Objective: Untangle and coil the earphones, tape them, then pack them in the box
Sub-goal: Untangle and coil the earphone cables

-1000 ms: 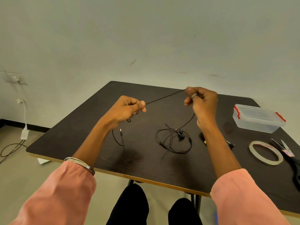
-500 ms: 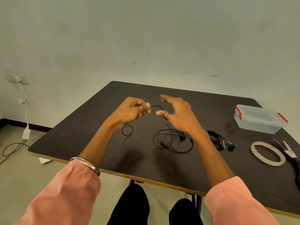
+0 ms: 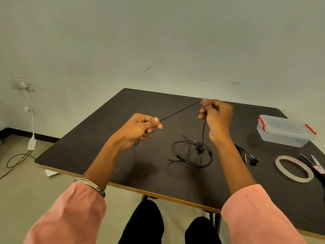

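Black earphones (image 3: 191,153) lie in a loose tangle on the dark table (image 3: 123,103). One stretch of their cable runs taut in the air between my hands. My left hand (image 3: 139,128) pinches the cable between thumb and fingers above the table's left half. My right hand (image 3: 215,113), higher and further back, grips the cable's other end, and from it the cable drops down to the tangle. A clear plastic box (image 3: 283,131) with red clips stands shut at the right. A roll of clear tape (image 3: 294,168) lies flat near the right edge.
A second pair of black earphones (image 3: 248,155) lies right of my right forearm. Scissors (image 3: 314,164) lie beside the tape roll at the far right. A wall socket with a white charger (image 3: 31,143) and cables is on the left, off the table.
My right hand, which was open and close to the left hand, has moved up and to the right and now grips the cable. The cable between my hands is pulled straight again.
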`<state>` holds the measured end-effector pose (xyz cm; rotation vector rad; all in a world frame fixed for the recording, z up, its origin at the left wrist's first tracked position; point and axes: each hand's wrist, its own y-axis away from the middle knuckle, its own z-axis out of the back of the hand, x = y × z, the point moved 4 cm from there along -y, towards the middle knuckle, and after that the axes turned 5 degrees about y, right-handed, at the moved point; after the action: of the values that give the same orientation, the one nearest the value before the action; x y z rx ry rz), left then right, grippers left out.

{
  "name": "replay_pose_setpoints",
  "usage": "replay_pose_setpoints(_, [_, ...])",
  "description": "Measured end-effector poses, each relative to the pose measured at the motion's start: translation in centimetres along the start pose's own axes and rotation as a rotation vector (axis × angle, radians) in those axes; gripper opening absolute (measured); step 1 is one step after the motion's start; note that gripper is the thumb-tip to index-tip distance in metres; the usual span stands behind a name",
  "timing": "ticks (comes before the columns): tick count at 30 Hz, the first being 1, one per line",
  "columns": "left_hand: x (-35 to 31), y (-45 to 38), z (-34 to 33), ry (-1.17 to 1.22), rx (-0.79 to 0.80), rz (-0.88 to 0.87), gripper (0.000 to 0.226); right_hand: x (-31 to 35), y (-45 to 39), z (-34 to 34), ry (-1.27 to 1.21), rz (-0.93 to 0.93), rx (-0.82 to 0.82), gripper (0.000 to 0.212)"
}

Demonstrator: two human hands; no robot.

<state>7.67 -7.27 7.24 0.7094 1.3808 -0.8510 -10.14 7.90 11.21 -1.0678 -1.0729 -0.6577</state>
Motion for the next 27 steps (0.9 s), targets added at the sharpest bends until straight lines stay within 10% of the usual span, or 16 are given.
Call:
replay_pose_setpoints(4, [1.0,-0.3,0.2,0.097,-0.060,0.040,0.034,-1.5,-0.2,0.0,0.365,0.047,-0.054,0.013])
replay_pose_setpoints(10, [1.4,-1.8,-1.3,0.128,-0.064,0.063,0.033,0.1,3.0,-5.3,1.037,0.556,0.423,0.071])
replay_pose_setpoints(16, [1.1,-3.1,-1.7,0.177,-0.014,0.062,0.034,-1.4,2.3,-6.8,0.543,0.363,0.745,0.011])
replay_pose_setpoints(27, [3.3,-5.6,-0.8,0.429,-0.049,0.127,0.029,-4.6,0.1,-7.8,0.355,0.338,0.435,0.022])
